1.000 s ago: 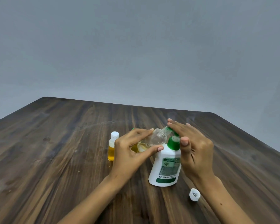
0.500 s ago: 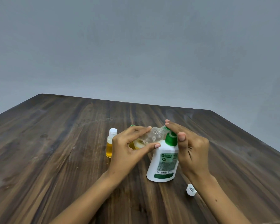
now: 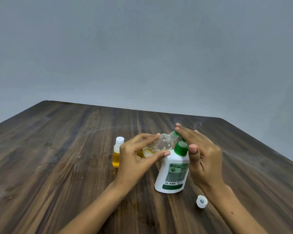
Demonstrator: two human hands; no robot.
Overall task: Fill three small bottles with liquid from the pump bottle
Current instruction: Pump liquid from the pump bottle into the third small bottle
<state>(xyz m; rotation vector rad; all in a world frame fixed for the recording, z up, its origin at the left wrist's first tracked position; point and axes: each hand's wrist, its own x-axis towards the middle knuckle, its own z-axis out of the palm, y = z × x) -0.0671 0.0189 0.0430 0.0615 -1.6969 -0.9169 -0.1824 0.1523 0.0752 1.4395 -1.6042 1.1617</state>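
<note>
A white pump bottle (image 3: 173,171) with a green pump head stands on the wooden table (image 3: 57,166). My right hand (image 3: 203,154) lies flat on the pump head, fingers straight. My left hand (image 3: 135,157) grips a small clear bottle (image 3: 162,143), tilted with its open neck at the pump's spout; a little yellow liquid sits in its bottom. A capped small bottle (image 3: 118,154), about half full of yellow liquid, stands to the left. A bit of yellow shows behind my left hand; what it belongs to is hidden.
A loose white cap (image 3: 201,201) lies on the table at the near right of the pump bottle, beside my right forearm. A grey wall rises beyond the table's far edge.
The hands and bottles hold the same arrangement; the pump head looks slightly lower under my right hand. The view has shifted a little.
</note>
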